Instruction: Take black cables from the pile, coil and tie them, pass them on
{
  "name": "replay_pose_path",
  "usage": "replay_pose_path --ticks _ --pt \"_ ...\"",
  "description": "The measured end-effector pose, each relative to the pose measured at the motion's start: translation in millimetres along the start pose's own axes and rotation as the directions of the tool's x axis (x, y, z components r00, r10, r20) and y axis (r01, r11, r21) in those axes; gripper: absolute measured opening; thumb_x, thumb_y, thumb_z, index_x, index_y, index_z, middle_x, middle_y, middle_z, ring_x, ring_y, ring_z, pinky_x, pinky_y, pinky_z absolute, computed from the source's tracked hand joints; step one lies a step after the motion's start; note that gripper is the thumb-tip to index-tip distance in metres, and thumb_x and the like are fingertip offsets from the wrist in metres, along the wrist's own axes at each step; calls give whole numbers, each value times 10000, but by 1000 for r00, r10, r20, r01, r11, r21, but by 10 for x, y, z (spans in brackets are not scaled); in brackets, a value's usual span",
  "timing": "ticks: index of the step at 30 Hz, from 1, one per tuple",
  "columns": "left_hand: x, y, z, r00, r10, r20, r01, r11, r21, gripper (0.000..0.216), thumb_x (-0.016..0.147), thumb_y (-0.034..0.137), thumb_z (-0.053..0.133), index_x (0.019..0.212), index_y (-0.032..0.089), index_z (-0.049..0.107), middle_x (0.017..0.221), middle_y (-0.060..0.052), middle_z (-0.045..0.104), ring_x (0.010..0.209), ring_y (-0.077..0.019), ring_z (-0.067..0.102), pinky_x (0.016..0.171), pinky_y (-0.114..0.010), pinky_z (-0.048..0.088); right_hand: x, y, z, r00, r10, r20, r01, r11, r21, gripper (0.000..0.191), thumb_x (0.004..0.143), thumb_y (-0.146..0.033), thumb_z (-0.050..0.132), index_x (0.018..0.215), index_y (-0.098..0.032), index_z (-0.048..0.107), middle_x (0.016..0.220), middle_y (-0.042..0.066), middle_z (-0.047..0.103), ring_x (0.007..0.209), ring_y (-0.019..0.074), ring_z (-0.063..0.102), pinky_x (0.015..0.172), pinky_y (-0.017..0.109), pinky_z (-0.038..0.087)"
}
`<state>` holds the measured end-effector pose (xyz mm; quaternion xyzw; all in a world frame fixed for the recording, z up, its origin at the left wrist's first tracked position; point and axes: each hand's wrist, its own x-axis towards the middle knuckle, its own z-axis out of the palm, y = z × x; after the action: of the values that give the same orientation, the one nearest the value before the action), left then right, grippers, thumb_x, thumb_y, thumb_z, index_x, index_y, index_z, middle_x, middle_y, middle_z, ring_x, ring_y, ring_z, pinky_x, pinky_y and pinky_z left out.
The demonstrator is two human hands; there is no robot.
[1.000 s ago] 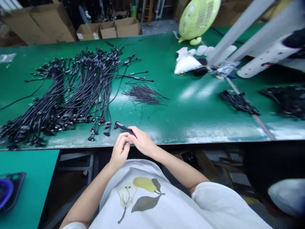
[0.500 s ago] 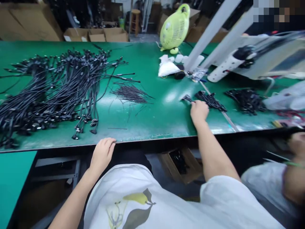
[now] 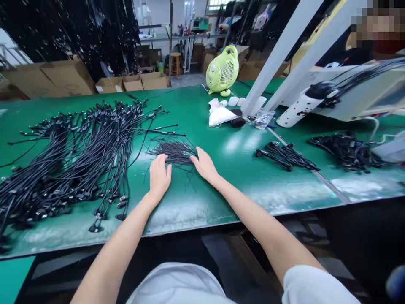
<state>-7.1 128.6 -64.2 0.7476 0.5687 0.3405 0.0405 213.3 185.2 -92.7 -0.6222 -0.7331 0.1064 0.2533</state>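
A loose heap of thin black twist ties (image 3: pixel 177 152) lies in the middle of the green table (image 3: pixel 202 207). My left hand (image 3: pixel 160 177) is at the heap's near left side, thumb apart from the fingers. At its right end is my right hand (image 3: pixel 205 166), thumb and forefinger spread beside the tie ends. Neither hand visibly grips a tie, though some fingertips are hard to make out. Left of the heap spreads a large pile of black cables (image 3: pixel 95 147) with connectors at their ends. Several bundled black cables (image 3: pixel 284 155) rest farther right.
Another dark cable pile (image 3: pixel 348 150) lies at the far right. Toward the back stand a green fan (image 3: pixel 223 71), a white plastic bag (image 3: pixel 220 115) and slanted white posts (image 3: pixel 278 55). A white spotted cylinder (image 3: pixel 299 110) leans near a pale machine housing. Cardboard boxes (image 3: pixel 152 81) sit beyond the table.
My right hand has left the bundled cables at the right and come to the twist ties. My left hand has moved from the table's front edge to the same heap. The view has tilted up.
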Motion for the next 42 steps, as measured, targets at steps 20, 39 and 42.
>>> replay_pose_path --ticks 20,39,42 --pt "729 -279 418 929 -370 -4 360 906 -223 553 989 355 341 1457 61 336 1532 -207 353 1443 -266 298 1178 -446 282 1930 -355 124 901 -340 269 405 882 -242 193 910 -255 545 929 -144 701 1031 118 665 974 238 601 905 369 432" --pt "710 -270 436 950 -313 15 291 864 -411 338 970 259 410 1266 139 517 1337 -148 558 1282 -234 495 1100 -402 391 1527 -442 352 752 -568 334 570 815 102 462 991 -331 318 1318 -123 570 1406 141 522 1328 241 470 1124 470 375" --pt "713 -259 471 929 -367 -36 312 834 -456 345 961 258 419 1274 132 492 1327 -165 540 1263 -247 495 1086 -421 393 1356 -504 167 763 -567 312 574 815 77 448 1002 -330 306 1307 -156 583 1341 113 586 1276 231 521 1091 461 409"
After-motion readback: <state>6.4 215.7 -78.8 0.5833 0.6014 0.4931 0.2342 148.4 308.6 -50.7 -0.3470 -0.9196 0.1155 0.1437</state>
